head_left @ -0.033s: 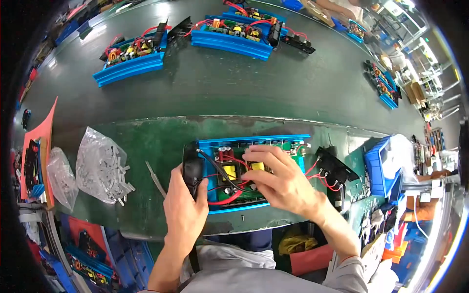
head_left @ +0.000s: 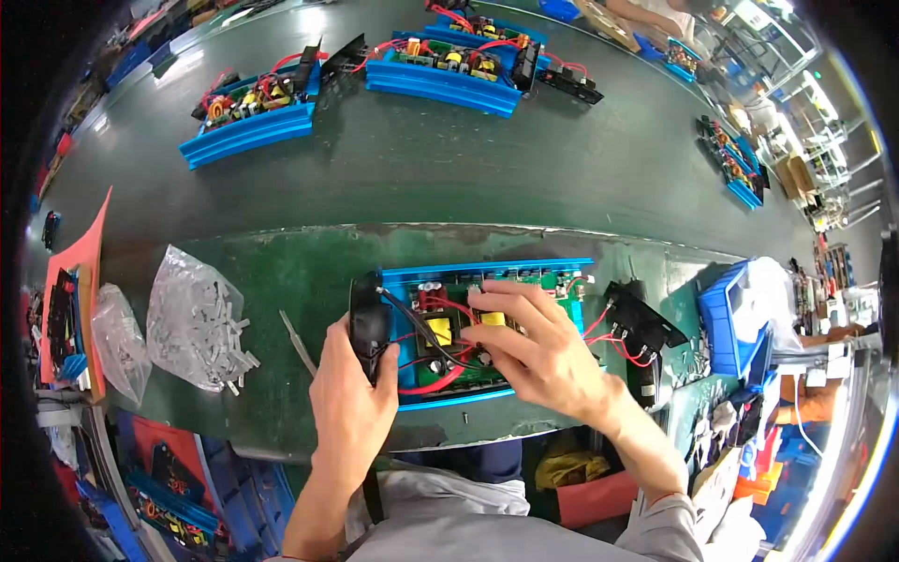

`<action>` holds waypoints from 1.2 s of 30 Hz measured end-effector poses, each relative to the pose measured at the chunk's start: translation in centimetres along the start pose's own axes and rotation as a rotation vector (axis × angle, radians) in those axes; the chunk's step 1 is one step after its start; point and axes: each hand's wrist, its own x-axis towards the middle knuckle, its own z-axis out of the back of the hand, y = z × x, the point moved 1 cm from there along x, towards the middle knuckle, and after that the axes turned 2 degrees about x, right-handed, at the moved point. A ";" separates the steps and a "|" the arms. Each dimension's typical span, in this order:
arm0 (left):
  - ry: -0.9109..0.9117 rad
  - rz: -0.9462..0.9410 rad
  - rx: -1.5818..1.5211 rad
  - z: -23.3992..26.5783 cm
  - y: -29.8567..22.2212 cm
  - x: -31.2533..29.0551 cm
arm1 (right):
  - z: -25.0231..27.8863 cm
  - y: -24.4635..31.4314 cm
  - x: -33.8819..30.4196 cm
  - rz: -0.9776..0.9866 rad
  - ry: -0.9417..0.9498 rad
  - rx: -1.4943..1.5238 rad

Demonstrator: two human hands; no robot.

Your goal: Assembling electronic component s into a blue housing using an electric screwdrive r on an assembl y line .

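Observation:
A blue metal housing (head_left: 487, 265) with an open circuit board lies lengthwise in front of me. My left hand (head_left: 354, 403) grips a black end panel (head_left: 369, 314) at the housing's left end, thumb on the inner side. A black cable and red wires (head_left: 438, 385) run from there onto the board. Over the board, my right hand (head_left: 538, 347) has its fingers bent beside a yellow-wrapped transformer (head_left: 436, 331); what the fingertips pinch is hidden. Another black end panel (head_left: 644, 318) hangs on red wires off the housing's right end.
Clear bags (head_left: 192, 318) of small grey parts lie left, beside a pale thin tool (head_left: 298, 344). A blue bin (head_left: 721, 323) stands right. Several blue housings (head_left: 440, 82) with boards sit on the far dark surface. A small screw (head_left: 465, 418) lies near the front edge. Another person's arm (head_left: 651, 14) shows far right.

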 end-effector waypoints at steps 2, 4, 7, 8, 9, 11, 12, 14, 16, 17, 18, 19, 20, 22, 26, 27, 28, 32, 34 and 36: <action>0.087 0.038 0.012 0.9 0.0 0.4 | 0.3 0.3 -1.5 -0.073 -0.176 -0.070; 0.002 -0.307 -0.125 2.3 1.7 0.1 | 1.1 0.9 -3.5 -0.123 -0.260 -0.066; -0.055 -0.015 -0.128 4.8 4.6 -0.6 | 1.2 0.6 -7.4 -0.229 -0.370 -0.127; -0.109 0.073 -0.034 5.4 5.1 -0.6 | 1.3 0.2 -8.4 -0.248 -0.407 -0.133; -0.161 0.159 0.062 5.5 5.5 -0.6 | 1.2 0.1 -9.6 -0.280 -0.449 -0.150; -0.203 0.187 0.062 4.4 5.3 -0.4 | 0.6 0.3 -11.5 -0.352 -0.464 -0.142; -0.178 0.175 0.189 3.9 5.4 -0.1 | 0.5 0.3 -12.0 -0.405 -0.494 -0.131; -0.184 0.152 0.280 2.9 5.4 0.4 | 0.2 0.5 -12.2 -0.412 -0.479 -0.135; -0.157 0.143 0.277 2.8 5.7 0.5 | -0.2 0.8 -12.1 -0.349 -0.440 -0.131; -0.149 0.135 0.276 2.9 5.8 0.5 | -0.3 0.7 -11.9 -0.320 -0.432 -0.137; -0.139 0.125 0.263 3.0 5.9 0.6 | -0.3 0.5 -11.7 -0.327 -0.422 -0.128; -0.132 0.137 0.271 3.2 6.1 0.8 | -0.2 0.5 -11.4 -0.303 -0.407 -0.145; -0.176 0.064 0.298 3.6 6.4 0.8 | -0.4 0.8 -11.3 -0.283 -0.391 -0.158; -0.241 -0.013 0.292 4.5 7.5 0.4 | -1.1 1.9 -11.9 -0.245 -0.359 -0.164; -0.258 0.062 0.186 5.4 8.6 -0.1 | -5.4 4.6 -10.5 -0.299 -0.179 -0.017; -0.244 0.058 0.194 5.2 8.4 -0.3 | -6.5 5.1 -10.0 -0.388 -0.170 0.019; -0.269 0.015 0.154 4.7 7.8 -0.2 | -7.5 5.2 -9.5 -0.479 -0.163 0.054; -0.266 -0.007 -0.048 4.4 7.3 -0.9 | -9.2 5.7 -9.1 -0.624 -0.217 0.080; -0.212 -0.135 -0.026 5.4 8.0 -1.5 | -9.2 6.0 -8.8 -0.690 -0.233 0.102; -0.261 -0.208 -0.114 5.4 6.9 -2.6 | -8.8 6.2 -8.6 -0.689 -0.181 0.135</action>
